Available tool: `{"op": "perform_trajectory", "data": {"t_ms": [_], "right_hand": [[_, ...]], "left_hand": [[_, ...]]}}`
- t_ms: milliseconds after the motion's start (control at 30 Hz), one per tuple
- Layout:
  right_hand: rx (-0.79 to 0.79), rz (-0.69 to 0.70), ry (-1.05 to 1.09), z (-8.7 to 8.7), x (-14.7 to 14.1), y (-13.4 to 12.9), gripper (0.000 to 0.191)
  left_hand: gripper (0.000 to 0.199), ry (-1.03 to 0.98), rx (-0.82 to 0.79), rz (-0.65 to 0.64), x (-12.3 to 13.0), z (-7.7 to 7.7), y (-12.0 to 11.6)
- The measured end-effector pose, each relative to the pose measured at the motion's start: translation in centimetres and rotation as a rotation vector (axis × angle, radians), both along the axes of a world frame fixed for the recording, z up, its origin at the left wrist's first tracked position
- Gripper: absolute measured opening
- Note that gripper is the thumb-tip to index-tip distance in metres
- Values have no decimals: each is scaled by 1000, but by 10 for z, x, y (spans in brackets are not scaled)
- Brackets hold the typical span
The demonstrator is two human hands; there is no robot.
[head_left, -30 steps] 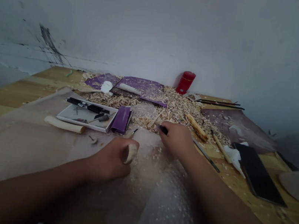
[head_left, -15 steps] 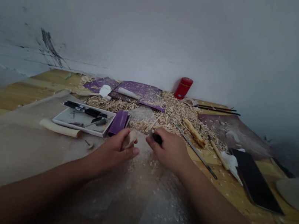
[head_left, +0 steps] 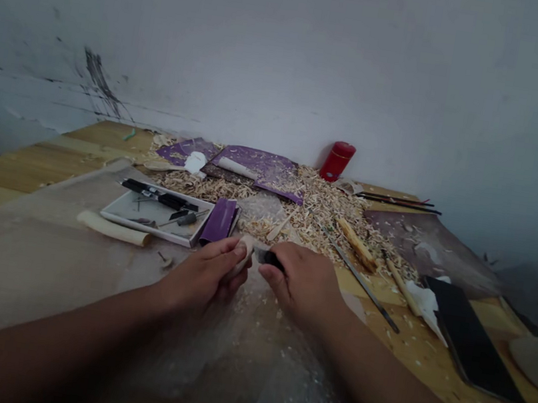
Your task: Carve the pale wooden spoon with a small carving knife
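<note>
My left hand (head_left: 202,274) grips a small pale piece of carved wood (head_left: 243,256) between thumb and fingers. My right hand (head_left: 301,285) is shut around a black-handled carving knife (head_left: 273,260). Its short bright blade (head_left: 258,252) points left and reaches the wood, though the exact contact is hard to see. Both hands hover close together above a sheet of bubble wrap (head_left: 273,377) dusted with wood chips. Much of the wood and the knife handle is hidden by my fingers.
Behind my hands lies a heap of wood shavings (head_left: 318,209). To the left are a white tray of tools (head_left: 156,215), purple sandpaper (head_left: 219,221) and a pale wooden rod (head_left: 113,227). To the right are a long steel file (head_left: 362,283) and a black board (head_left: 471,339). A red can (head_left: 337,161) stands by the wall.
My hands have moved closer together. The knife blade has come up to the wood piece, which my left hand has turned and now covers more. The view has shifted slightly.
</note>
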State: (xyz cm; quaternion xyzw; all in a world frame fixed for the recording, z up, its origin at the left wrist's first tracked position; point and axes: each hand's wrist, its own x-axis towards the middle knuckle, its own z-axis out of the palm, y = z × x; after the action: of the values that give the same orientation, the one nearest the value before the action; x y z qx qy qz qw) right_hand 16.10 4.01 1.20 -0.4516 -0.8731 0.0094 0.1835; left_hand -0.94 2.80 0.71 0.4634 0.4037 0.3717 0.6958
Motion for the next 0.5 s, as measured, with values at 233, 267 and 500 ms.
{"op": "perform_trajectory", "data": {"t_ms": [233,267,500], "right_hand": [[39,-14,-64,1,-8,-6,46],[42,-16,-73,2,-9,-7,46],[49,-29,-131,7,-9,-9,45]], "left_hand": [[19,8,-106,49,2,-4,-1],[19,-1,-110,52,3,-5,-1],[18,22,-107,81,4,-5,-7]]}}
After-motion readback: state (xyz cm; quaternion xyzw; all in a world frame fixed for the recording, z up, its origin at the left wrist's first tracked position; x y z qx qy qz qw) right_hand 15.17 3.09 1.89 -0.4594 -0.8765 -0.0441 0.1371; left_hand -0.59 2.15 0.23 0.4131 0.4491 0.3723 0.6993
